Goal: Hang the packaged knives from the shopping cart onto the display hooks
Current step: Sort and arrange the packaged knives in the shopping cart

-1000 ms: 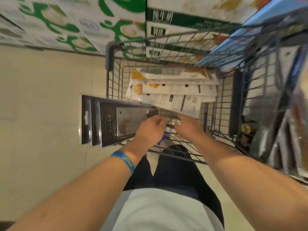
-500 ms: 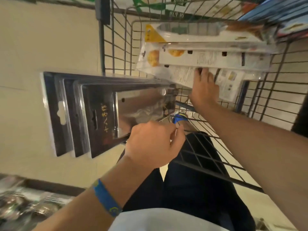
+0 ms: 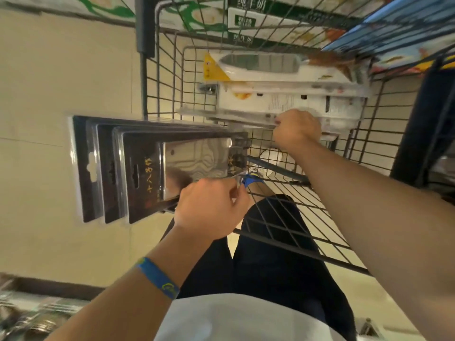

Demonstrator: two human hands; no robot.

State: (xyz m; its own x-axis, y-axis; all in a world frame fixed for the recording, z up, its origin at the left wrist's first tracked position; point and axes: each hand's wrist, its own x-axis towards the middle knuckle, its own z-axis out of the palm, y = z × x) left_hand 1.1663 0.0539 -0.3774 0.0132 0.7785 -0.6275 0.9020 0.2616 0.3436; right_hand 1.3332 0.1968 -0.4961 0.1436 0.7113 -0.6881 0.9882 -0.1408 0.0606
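My left hand [image 3: 209, 209] grips a fanned stack of several black knife packages [image 3: 138, 168] by their lower end, holding them out over the floor to the left of the wire shopping cart [image 3: 270, 225]. The front package shows a steel cleaver blade and gold lettering. Inside the cart my right hand [image 3: 296, 130] pinches the edge of a clear-fronted knife package [image 3: 221, 116] and lifts it on edge. More white packaged knives [image 3: 283, 80] lie stacked in the basket behind it. No display hooks are in sight.
The cream tiled floor [image 3: 61, 82] lies to the left. Green-and-white cartons [image 3: 192, 13] stand beyond the cart. Blue shelving [image 3: 394, 28] with goods is at the upper right, and shiny packaged items [image 3: 29, 316] at the lower left. My legs stand under the cart's near end.
My right hand has closed on a package in the cart and tipped it up on edge. My left hand keeps holding the black stack, which has risen a little in view.
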